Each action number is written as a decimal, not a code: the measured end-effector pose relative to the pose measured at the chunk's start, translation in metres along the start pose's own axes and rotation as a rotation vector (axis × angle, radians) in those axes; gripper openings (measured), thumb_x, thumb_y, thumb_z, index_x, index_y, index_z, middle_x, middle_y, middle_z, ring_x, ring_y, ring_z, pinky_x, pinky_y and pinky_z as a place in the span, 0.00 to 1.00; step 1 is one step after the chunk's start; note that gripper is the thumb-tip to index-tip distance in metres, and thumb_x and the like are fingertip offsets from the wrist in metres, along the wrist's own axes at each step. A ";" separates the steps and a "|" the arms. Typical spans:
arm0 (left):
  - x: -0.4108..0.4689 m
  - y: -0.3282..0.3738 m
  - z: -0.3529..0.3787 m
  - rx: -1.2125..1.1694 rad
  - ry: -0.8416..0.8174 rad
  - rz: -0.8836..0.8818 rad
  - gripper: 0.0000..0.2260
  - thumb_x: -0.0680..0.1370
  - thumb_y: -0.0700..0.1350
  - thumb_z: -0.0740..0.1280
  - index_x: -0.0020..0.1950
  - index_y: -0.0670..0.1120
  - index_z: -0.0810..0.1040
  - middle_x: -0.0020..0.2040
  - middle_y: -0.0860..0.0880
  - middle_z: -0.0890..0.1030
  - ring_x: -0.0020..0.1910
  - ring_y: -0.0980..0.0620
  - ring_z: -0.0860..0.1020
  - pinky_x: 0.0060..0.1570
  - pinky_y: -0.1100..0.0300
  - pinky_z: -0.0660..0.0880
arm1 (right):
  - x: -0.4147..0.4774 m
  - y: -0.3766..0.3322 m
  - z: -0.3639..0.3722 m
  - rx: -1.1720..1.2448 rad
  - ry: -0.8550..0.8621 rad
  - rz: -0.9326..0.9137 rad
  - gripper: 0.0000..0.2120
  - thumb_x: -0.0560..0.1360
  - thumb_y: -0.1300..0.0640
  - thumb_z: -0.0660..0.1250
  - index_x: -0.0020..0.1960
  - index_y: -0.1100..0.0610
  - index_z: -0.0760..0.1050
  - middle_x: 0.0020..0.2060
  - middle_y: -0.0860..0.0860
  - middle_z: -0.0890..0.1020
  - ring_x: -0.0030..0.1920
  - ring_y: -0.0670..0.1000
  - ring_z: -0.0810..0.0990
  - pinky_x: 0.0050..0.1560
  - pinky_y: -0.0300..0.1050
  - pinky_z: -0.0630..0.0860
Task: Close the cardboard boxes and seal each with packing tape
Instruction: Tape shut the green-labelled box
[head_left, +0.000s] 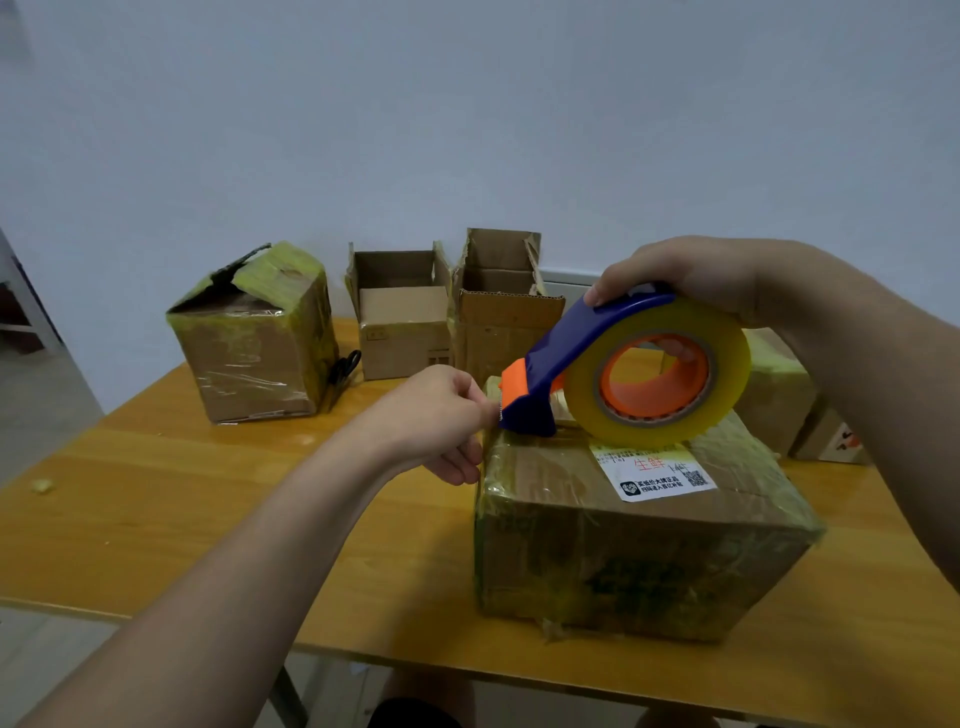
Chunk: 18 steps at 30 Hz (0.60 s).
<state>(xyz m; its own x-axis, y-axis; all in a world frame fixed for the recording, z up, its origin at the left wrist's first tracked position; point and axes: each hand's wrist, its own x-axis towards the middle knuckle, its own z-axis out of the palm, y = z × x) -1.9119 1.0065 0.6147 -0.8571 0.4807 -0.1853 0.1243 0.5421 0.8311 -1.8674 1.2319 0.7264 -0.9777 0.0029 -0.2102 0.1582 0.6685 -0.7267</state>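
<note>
Coming in from the near left, the left hand (434, 418) is reaching to the top left edge of the brown cardboard box (623, 551) wrapped in yellowish film, which is sitting on the near right part of the orange wooden table (182, 519). Its thumb and forefinger are pinching together right at the toothed blade, most likely on the loose tape end (the clear film itself is too faint to make out). The right hand (691, 275) is gripping the blue-and-orange plastic tape dispenser (566, 343) from above, fingers curling through the core of the fat roll of yellowish clear tape (727, 364). That tape dispenser is resting on the far left of the box top, cutter pointing left toward the left hand, roll lying to the right. So the strip is probably going to run left to right across the lid, past the white printed label (657, 473). The left hand is sitting nearer for anchoring the end at the left edge. An open brown carton (400, 332) and a taller torn one (506, 332) are waiting at the far side.
</note>
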 end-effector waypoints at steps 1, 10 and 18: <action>0.001 0.000 0.000 0.036 -0.006 -0.005 0.09 0.85 0.49 0.65 0.52 0.44 0.76 0.31 0.47 0.83 0.29 0.52 0.83 0.29 0.60 0.79 | 0.000 0.000 0.000 0.000 0.000 0.003 0.15 0.71 0.46 0.71 0.51 0.55 0.82 0.42 0.58 0.84 0.43 0.59 0.79 0.48 0.53 0.76; -0.003 -0.031 0.003 0.103 0.069 0.104 0.23 0.83 0.62 0.62 0.49 0.43 0.81 0.30 0.48 0.80 0.31 0.50 0.82 0.36 0.55 0.77 | 0.002 0.000 0.001 -0.016 -0.017 -0.005 0.15 0.72 0.45 0.72 0.51 0.55 0.83 0.45 0.60 0.84 0.44 0.61 0.79 0.51 0.58 0.76; 0.008 -0.010 -0.006 0.042 0.034 0.155 0.21 0.86 0.54 0.61 0.39 0.44 0.79 0.31 0.48 0.78 0.31 0.52 0.79 0.35 0.58 0.75 | 0.002 0.008 -0.003 -0.018 -0.021 -0.051 0.22 0.64 0.41 0.75 0.49 0.56 0.82 0.40 0.57 0.85 0.37 0.55 0.81 0.45 0.52 0.78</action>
<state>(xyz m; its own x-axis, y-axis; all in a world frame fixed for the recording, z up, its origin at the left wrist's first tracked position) -1.9234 1.0005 0.6077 -0.8422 0.5379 -0.0379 0.2770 0.4919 0.8254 -1.8687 1.2395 0.7222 -0.9813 -0.0464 -0.1871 0.1061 0.6805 -0.7250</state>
